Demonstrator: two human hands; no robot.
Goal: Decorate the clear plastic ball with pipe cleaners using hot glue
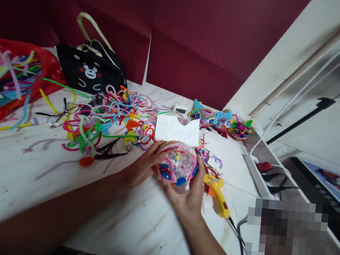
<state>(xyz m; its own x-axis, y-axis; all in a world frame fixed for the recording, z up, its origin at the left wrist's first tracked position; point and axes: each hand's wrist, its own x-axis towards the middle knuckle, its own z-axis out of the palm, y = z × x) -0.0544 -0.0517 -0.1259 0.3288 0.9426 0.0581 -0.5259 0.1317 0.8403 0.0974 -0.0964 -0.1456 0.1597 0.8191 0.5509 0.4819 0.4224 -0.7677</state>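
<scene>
Both my hands hold a round clear plastic mask [178, 163] trimmed with pink, red and blue pipe cleaners, just above the white table [34, 179]. My left hand [143, 165] grips its left edge with curled fingers. My right hand [188, 192] cups its lower right side, thumb on the rim. A white card [176, 130] lies right behind the mask.
A heap of coloured pipe cleaners [111, 114] covers the table's middle, with scissors [58, 114] beside it. A yellow glue gun [218, 190] lies right of my right hand. Three finished masks [221, 121], a black bear bag [89, 72], a red bag [14, 70] and a power strip [258, 175] stand around.
</scene>
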